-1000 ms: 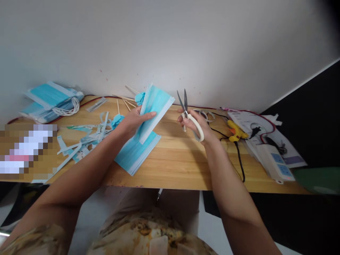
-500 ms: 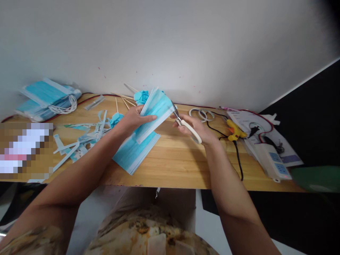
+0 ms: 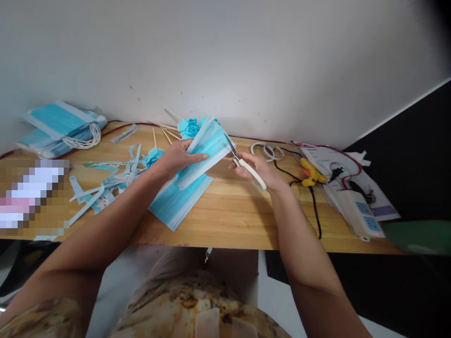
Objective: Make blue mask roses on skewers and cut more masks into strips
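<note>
My left hand (image 3: 181, 159) pinches a blue face mask (image 3: 211, 145) with white borders, its thumb lying across the front. My right hand (image 3: 255, 166) is closed around white-handled scissors (image 3: 252, 172), whose blades meet the mask's right end. Below the held mask, a stack of flat blue masks (image 3: 176, 206) rests on the wooden table (image 3: 236, 216). Behind my left hand are blue flowers (image 3: 190, 126) on wooden sticks, and another blue flower (image 3: 153, 157) sits nearer. Cut strips (image 3: 102, 190) of mask material are heaped beside my left forearm.
A bagged pile of masks (image 3: 61, 126) with white ear loops lies at the back left. On the right are tape rings (image 3: 267, 151), a yellow glue gun (image 3: 310, 172), papers (image 3: 382, 202) and a power strip (image 3: 362, 216). A wall rises behind the table.
The scissor blades have shifted slightly left and up over the mask's right end and look a little more spread. Both hands keep their holds.
</note>
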{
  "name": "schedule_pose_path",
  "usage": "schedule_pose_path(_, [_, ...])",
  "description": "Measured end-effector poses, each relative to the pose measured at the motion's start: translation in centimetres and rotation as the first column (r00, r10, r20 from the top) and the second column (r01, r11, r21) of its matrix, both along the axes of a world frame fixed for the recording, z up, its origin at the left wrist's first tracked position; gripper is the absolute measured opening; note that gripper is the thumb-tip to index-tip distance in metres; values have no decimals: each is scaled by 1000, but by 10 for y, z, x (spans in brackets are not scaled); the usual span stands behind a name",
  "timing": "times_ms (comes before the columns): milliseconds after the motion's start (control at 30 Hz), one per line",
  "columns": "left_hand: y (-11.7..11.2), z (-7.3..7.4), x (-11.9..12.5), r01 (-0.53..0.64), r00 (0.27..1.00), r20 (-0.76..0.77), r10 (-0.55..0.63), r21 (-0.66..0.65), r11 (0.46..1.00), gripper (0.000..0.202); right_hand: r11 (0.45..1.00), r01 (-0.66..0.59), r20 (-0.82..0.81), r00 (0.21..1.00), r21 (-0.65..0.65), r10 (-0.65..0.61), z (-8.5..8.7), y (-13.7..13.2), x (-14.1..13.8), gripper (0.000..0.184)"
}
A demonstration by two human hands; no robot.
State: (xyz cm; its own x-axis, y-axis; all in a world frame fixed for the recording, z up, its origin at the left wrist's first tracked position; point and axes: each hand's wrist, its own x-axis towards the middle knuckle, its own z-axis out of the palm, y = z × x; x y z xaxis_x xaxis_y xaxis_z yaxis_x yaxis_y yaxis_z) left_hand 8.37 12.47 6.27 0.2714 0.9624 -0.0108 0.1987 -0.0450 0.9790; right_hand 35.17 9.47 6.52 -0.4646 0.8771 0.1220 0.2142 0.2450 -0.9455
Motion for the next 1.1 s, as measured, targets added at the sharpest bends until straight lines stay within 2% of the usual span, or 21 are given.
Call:
schedule_pose_path(200, [0, 1, 0, 5, 1000, -19, -4, 9, 1000, 46, 1000, -1, 6, 1000, -4, 1, 2, -1, -1, 49])
schedule_pose_path(467, [0, 3, 0, 29, 999, -13, -29, 48, 998, 51, 1000, 5, 16, 1000, -27, -4, -1, 0, 0, 61])
schedule_pose_path(733, [0, 2, 0, 33, 999, 41, -34, 17, 999, 47, 1000, 11, 6, 1000, -28, -11, -2, -1, -1, 56])
schedule_pose_path(1100, [0, 3, 0, -39, 994, 106, 36, 23, 999, 44, 1000, -2, 90, 996, 27, 0, 0, -1, 2, 67])
